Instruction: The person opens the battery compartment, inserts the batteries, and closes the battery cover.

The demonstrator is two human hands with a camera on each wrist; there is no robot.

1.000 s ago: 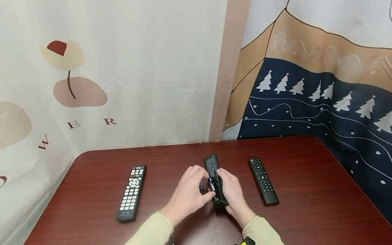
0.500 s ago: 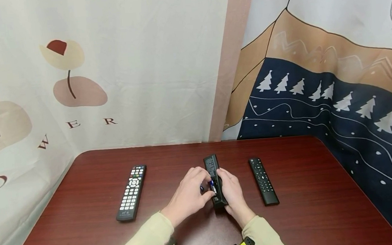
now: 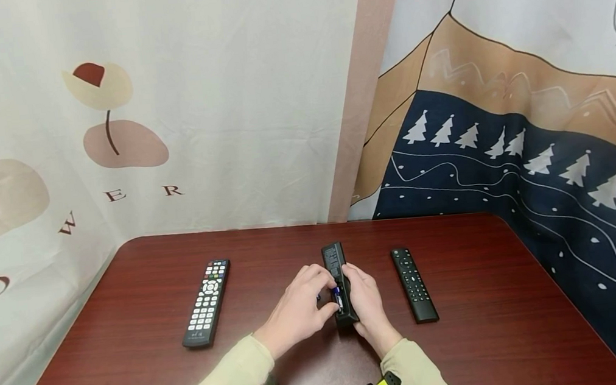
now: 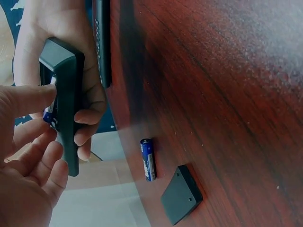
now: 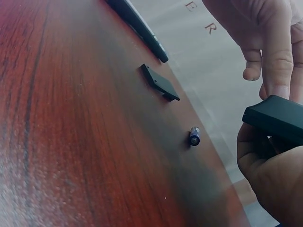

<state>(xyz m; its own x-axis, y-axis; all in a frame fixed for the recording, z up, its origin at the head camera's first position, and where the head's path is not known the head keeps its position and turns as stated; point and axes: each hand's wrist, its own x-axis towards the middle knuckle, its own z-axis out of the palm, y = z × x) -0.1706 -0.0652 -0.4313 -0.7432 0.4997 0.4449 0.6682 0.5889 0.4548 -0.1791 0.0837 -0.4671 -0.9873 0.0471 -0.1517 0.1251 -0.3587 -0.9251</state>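
My right hand (image 3: pixel 367 300) grips a black remote control (image 3: pixel 332 256), raised off the table, with its back and uncovered battery compartment facing up. At the compartment my left hand (image 3: pixel 298 303) pinches a blue and white battery (image 4: pixel 49 112) between thumb and finger. The battery lies at least partly in the compartment; the thumb covers some of it. A second blue battery (image 4: pixel 147 160) lies loose on the table, near a black battery cover (image 4: pixel 181 195). In the right wrist view the remote hides the compartment.
A dark remote with white buttons (image 3: pixel 206 305) lies on the left of the brown table (image 3: pixel 152 365). A slimmer black remote (image 3: pixel 415 284) lies on the right. Printed curtains (image 3: pixel 245 100) hang behind the table.
My left fingers and the battery have shifted slightly right, closer into the compartment. The battery now sits lower along the remote. The right hand keeps its grip almost unmoved.
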